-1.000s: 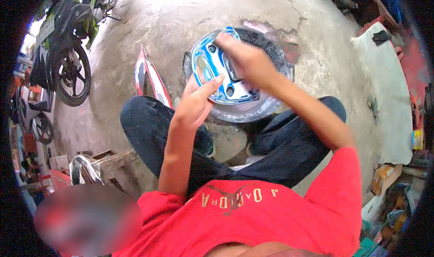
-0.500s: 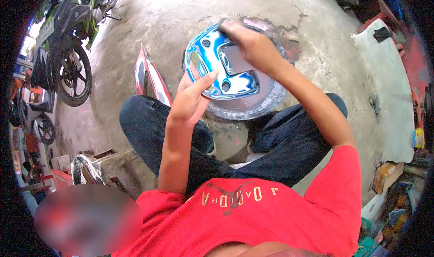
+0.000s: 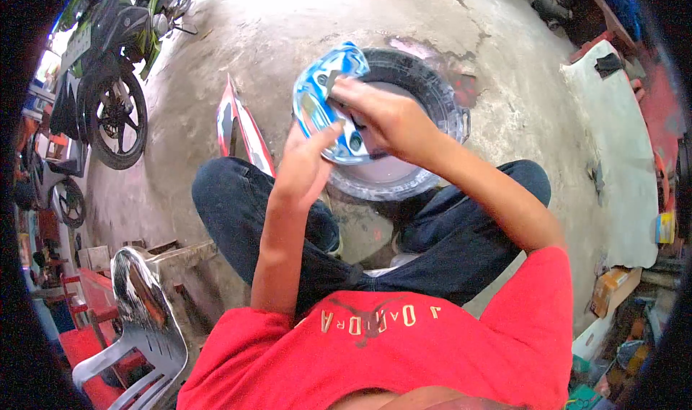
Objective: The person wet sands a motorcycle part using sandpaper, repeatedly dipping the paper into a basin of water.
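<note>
A glossy blue-and-white motorcycle body panel [image 3: 311, 93] is tilted over the left side of a round black tub [image 3: 414, 68] of greyish water. My left hand [image 3: 304, 163] grips the panel's near left edge, thumb on top and fingers underneath, largely hidden. On the panel's face rests my right hand [image 3: 389, 118], its fingers bent and pressed together over a small dark piece [image 3: 333, 80], perhaps sandpaper. Motion blurs the right fingertips. That hand hides the middle of the panel.
A red-and-white pointed panel [image 3: 252, 132] lies on the concrete floor, left of the tub. Motorcycles [image 3: 115, 111] stand at far left. A plastic chair [image 3: 148, 323] is at lower left. To the right are a whitish sheet [image 3: 620, 158] and a cardboard box [image 3: 615, 289].
My right hand has moved from the panel's far edge down and left across its face. The panel has turned and shifted left, showing more of the tub. The chair has come into view.
</note>
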The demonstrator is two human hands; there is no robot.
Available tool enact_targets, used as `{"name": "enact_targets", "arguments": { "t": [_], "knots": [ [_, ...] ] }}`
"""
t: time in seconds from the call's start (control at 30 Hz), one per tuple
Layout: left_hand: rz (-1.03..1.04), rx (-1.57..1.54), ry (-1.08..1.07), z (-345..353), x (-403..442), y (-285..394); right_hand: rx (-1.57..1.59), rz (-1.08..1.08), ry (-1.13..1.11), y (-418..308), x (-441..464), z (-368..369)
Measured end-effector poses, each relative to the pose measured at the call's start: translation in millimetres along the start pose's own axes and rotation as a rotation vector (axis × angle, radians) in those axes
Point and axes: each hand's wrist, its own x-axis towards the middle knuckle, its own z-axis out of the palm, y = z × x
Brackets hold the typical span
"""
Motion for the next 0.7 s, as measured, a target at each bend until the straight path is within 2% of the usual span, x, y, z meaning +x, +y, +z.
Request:
{"name": "enact_targets", "arguments": {
  "t": [0.07, 0.17, 0.27, 0.33, 0.4, 0.43, 0.47, 0.53, 0.57, 0.67, 0.7],
  "knots": [
    [0.058, -0.141, 0.046, -8.7, 7.1, 3.1, 0.041, 0.058, -0.078, 6.3, -6.9, 5.3],
    [0.127, -0.240, 0.134, -12.1, 8.3, -1.4, -0.109, -0.060, -0.084, 11.8, -11.4, 6.7],
    [0.204, -0.260, 0.207, -18.6, 10.7, -3.4, -0.073, -0.111, -0.104, -13.2, -12.1, 8.5],
    [0.234, -0.286, 0.248, -14.1, 10.3, -1.9, -0.097, -0.095, -0.090, 9.7, -8.1, 7.0],
    [0.248, -0.300, 0.237, -7.7, 10.4, 4.4, -0.066, 0.515, -0.207, 28.7, 4.9, -7.6],
    [0.240, -0.305, 0.258, -9.1, 6.9, 5.0, -0.019, 0.446, -0.159, 22.0, 0.8, -4.6],
    [0.235, -0.314, 0.280, -10.8, 6.7, 5.1, -0.037, 0.278, 0.007, 14.1, -7.4, 7.4],
    [0.253, -0.332, 0.247, -15.8, 8.5, 5.9, -0.136, -0.045, -0.023, -7.6, -8.3, 12.6],
    [0.251, -0.349, 0.242, -18.6, 8.5, 5.0, -0.119, -0.093, -0.029, -21.1, -8.0, 14.6],
    [0.244, -0.356, 0.279, -18.4, 8.6, 2.4, -0.097, -0.028, -0.025, 16.7, -7.6, 11.4],
    [0.248, -0.344, 0.274, -15.6, 4.8, 2.6, -0.114, 0.120, -0.026, 28.1, -4.9, 5.3]
  ]
}}
